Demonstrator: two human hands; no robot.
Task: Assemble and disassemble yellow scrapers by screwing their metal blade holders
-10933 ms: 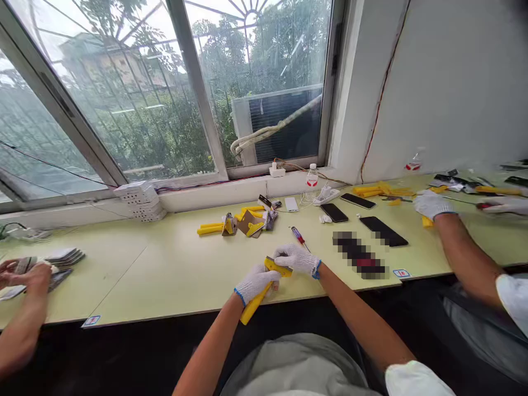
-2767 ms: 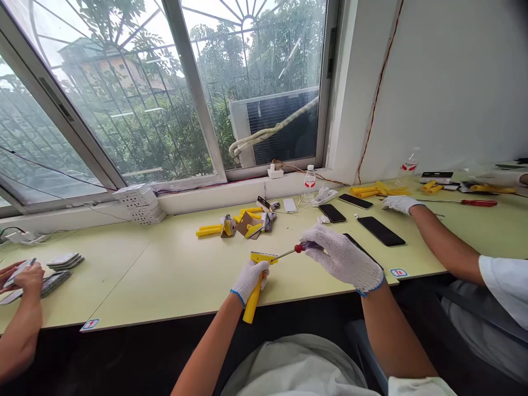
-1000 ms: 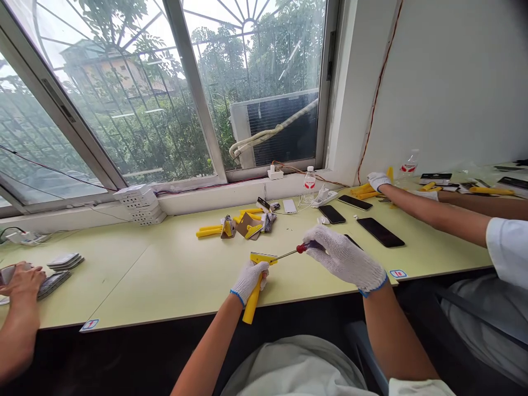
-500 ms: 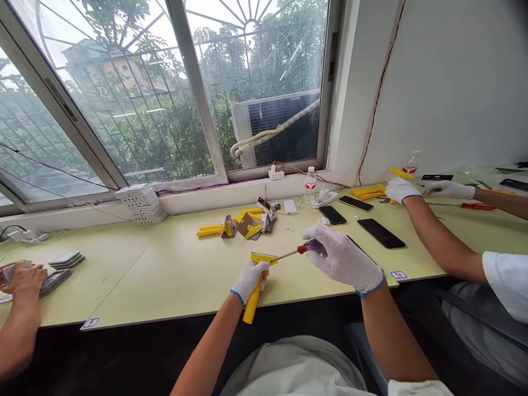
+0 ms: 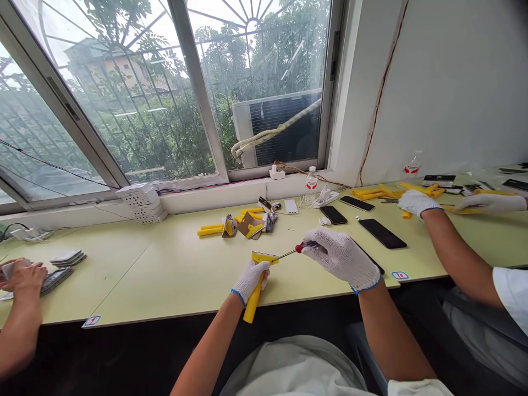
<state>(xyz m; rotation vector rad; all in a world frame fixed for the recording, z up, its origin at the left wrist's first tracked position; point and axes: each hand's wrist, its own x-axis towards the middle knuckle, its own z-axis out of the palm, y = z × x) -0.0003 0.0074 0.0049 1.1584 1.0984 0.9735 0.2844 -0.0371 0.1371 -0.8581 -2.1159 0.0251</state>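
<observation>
My left hand (image 5: 252, 279), in a white knit glove with a blue cuff, is closed around a yellow scraper (image 5: 252, 307). The scraper's wide head points up and its handle hangs down past the table's front edge. In my gloved right hand (image 5: 340, 256) is a screwdriver (image 5: 300, 248) with a red and clear handle, partly hidden by the fingers. Its thin shaft slants down to the left, and the tip meets the right end of the scraper head. Beyond my hands lies a pile of yellow scrapers and brown cards (image 5: 251, 223).
Dark phones (image 5: 381, 233) lie right of my right hand, near a bottle (image 5: 311, 184) and a power strip (image 5: 325, 198). A co-worker's gloved hands (image 5: 418, 203) handle yellow parts at right. Another person's bare hand (image 5: 27, 275) is at left, beside stacked flat pieces (image 5: 68, 258).
My right hand has turned slightly around the screwdriver handle, while the scraper stays nearly in place. At right, the co-worker's hands have shifted rightward, and the red-handled tool there is out of sight.
</observation>
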